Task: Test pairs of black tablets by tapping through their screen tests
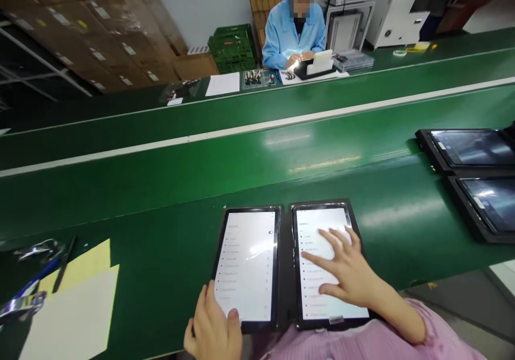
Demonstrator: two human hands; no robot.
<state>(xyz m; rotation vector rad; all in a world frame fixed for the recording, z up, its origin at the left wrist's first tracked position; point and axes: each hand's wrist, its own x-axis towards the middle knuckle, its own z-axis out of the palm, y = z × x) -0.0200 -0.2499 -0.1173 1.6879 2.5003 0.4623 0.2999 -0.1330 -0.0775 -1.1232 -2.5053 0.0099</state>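
Note:
Two tablets lie side by side in dark trays at the front edge of the green bench, both lit with a white list screen. My left hand rests on the lower left corner of the left tablet, its fingers stretched along the edge and the thumb over the screen's bottom. Over the screen of the right tablet my right hand is spread, its fingertips at or just above the glass; I cannot tell whether they touch. A small clear tab sticks at the bottom of the right tablet.
More tablets with dark screens sit in black trays at the right. Yellow and white papers, a pen and shiny metal items lie at the left. Beyond the pale strip, a co-worker in blue handles small parts.

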